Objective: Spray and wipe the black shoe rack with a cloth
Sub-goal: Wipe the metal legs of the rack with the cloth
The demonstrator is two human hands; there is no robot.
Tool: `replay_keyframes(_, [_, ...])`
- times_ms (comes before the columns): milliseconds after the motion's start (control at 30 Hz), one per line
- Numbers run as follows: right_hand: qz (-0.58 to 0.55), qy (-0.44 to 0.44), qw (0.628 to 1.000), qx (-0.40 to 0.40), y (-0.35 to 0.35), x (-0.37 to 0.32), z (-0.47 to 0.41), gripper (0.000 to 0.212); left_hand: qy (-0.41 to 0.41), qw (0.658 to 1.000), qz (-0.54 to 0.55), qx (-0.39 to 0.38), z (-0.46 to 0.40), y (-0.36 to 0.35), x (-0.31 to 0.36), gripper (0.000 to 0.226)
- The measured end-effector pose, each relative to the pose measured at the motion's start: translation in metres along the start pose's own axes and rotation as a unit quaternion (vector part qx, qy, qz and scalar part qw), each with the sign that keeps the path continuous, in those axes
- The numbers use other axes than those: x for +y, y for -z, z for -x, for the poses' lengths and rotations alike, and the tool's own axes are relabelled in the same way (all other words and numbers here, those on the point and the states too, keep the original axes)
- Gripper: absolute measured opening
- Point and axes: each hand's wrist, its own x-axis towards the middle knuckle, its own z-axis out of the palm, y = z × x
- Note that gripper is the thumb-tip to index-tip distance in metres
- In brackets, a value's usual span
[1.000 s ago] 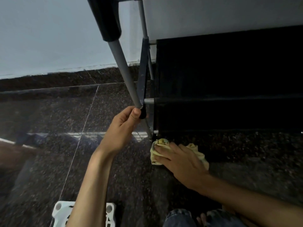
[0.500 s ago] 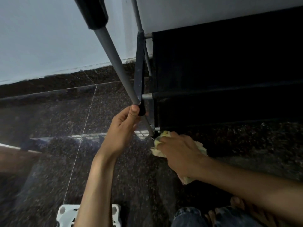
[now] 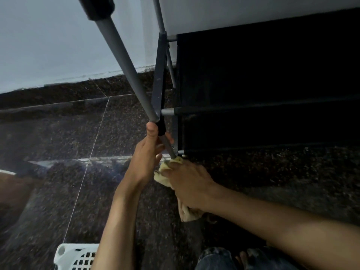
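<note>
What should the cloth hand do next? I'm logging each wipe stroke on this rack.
Probably slide the yellow cloth up the grey leg. The right hand has it bunched at the leg's foot on the floor, while the left hand steadies the same leg just above.

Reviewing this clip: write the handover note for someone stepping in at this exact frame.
Left hand: shut on the shoe rack's grey front pole, thumb up by the black joint, steadying it.
Right hand: shut on the yellow cloth, pressed to the bottom end of that pole at the floor.
Shoe rack: stands against the wall, black shelves to the right.
Done: cannot tell which parts are wiped.
Left: finish the foot, then the other poles and shelves. No spray bottle in view.
</note>
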Motion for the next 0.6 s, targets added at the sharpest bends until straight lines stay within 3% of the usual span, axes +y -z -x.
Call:
replay_keyframes(100, [-0.035, -0.021, 0.999, -0.006, -0.007, -0.002, -0.004, 0.038, -0.01, 1.0, -0.006, -0.004, -0.001, 0.0, 0.001, 0.083])
replay_keyframes(300, [-0.082, -0.179, 0.98, 0.009, -0.01, -0.001, 0.003, 0.03, -0.021, 1.0, -0.008, -0.003, -0.005, 0.001, -0.002, 0.081])
replay_keyframes(367, [-0.098, -0.159, 0.982, 0.007, -0.006, -0.002, 0.005, 0.032, -0.013, 1.0, -0.008, -0.01, -0.008, 0.0, -0.004, 0.081])
replay_keyframes(467, [-0.075, -0.056, 0.996, 0.014, -0.007, -0.01, 0.0, 0.036, -0.002, 1.0, 0.0, -0.019, -0.009, -0.002, -0.006, 0.084])
replay_keyframes(533, [-0.059, -0.063, 0.996, -0.006, -0.007, -0.012, -0.007, 0.035, -0.011, 1.0, 0.005, -0.021, -0.008, -0.004, -0.006, 0.083])
replay_keyframes(600, [-0.026, -0.123, 0.991, -0.036, -0.006, -0.011, -0.01, 0.035, -0.019, 0.999, 0.015, -0.023, -0.007, -0.006, -0.005, 0.083])
